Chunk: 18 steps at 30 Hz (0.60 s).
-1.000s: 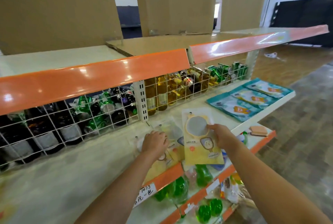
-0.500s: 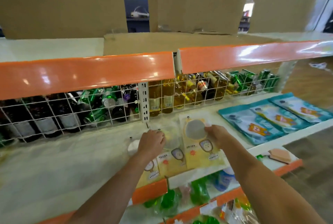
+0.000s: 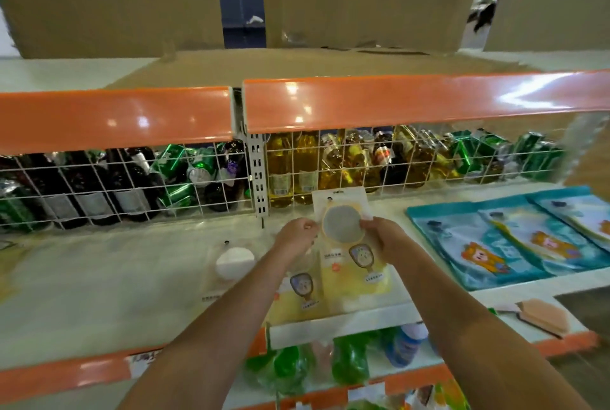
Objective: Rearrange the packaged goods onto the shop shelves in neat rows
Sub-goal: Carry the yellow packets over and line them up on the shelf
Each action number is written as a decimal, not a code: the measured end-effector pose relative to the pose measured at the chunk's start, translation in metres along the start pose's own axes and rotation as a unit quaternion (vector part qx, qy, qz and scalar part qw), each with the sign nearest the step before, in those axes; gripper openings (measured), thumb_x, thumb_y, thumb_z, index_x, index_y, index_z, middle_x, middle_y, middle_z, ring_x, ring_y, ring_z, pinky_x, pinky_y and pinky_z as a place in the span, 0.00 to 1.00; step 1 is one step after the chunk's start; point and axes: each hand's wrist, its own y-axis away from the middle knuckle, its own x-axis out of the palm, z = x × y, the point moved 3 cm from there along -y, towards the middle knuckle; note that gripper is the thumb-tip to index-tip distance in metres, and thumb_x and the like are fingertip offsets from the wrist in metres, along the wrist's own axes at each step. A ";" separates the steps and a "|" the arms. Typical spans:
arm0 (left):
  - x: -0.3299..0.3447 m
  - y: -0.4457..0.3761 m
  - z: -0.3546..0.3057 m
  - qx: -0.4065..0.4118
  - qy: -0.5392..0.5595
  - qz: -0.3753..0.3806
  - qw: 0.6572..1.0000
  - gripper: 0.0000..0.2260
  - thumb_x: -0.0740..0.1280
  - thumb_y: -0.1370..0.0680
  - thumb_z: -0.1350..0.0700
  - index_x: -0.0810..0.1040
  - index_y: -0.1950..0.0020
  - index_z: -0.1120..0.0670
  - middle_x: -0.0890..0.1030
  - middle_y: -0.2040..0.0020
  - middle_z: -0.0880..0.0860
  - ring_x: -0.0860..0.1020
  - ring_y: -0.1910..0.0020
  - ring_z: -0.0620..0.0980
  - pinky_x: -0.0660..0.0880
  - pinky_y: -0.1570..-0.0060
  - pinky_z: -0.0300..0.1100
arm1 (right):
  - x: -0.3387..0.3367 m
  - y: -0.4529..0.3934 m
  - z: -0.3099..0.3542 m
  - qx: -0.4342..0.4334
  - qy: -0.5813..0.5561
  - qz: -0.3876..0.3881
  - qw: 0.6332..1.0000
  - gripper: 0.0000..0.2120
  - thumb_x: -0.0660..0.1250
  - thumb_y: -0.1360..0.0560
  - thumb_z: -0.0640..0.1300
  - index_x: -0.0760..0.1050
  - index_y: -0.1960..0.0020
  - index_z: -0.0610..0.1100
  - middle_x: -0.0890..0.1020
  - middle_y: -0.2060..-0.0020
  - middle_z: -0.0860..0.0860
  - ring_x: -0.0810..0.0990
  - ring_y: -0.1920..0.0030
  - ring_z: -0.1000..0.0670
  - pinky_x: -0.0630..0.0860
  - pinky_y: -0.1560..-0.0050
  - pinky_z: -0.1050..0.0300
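Note:
A yellow packet [image 3: 350, 264] with a round grey window lies flat on the white shelf [image 3: 99, 284]. My left hand [image 3: 297, 234] pinches its upper left edge and my right hand [image 3: 384, 238] grips its right side. A second yellow packet [image 3: 302, 294] lies partly under it and under my left forearm. Further left rests a clear packet [image 3: 232, 264] with a round white pad. Teal packets [image 3: 495, 244] lie overlapping in a row at the right.
A wire grid [image 3: 132, 185] at the shelf's back fences off dark bottles, green cans and yellow bottles [image 3: 307, 162]. An orange-fronted upper shelf [image 3: 396, 102] carries cardboard boxes. Below, green bottles [image 3: 350, 360] and a peach brush [image 3: 544, 315] sit on lower shelves.
My left hand has moved right from the packets it was pressing and now holds the top packet's left edge. My view has shifted right and closer.

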 end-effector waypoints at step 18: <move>0.030 -0.009 0.018 -0.073 -0.066 -0.013 0.995 0.16 0.66 0.22 0.56 0.64 0.67 0.54 0.68 0.69 0.51 0.69 0.68 0.49 0.65 0.66 0.42 | -0.034 -0.010 -0.015 -0.057 0.249 -0.079 0.964 0.15 0.63 0.24 0.37 0.75 0.38 0.42 0.78 0.42 0.42 0.77 0.48 0.45 0.75 0.48 0.54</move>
